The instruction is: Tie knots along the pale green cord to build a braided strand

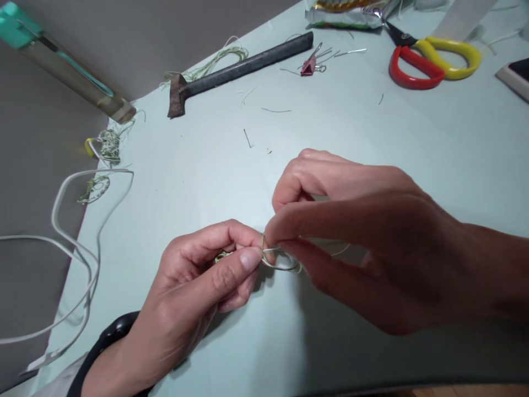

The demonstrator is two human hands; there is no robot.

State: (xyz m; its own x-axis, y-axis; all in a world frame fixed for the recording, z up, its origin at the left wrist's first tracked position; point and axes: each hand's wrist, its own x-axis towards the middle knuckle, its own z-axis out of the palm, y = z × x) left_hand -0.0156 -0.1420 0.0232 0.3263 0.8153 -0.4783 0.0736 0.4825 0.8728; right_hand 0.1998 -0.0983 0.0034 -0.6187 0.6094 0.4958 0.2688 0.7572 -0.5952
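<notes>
Thin green and white cord (285, 268) forms a small loop between my two hands, just above the table. My left hand (206, 270) pinches the cord between thumb and forefinger. A knotted green-white bit of it (222, 256) shows behind the left thumb, inside the curled fingers. From the right, my right hand (351, 226) reaches in with thumb and forefinger closed on a strand of the cord, close to the left fingertips. Fine pale strands run back under the right palm. The right fingers hide part of the loop.
A hammer (248, 67) lies across the back, before a coil of green cord (219, 60). Red-and-yellow scissors (425, 63), a binder clip (309, 65) and a packet (347, 14) sit at back right. White cable (93, 248) and knotted cord pieces (109, 146) line the left edge.
</notes>
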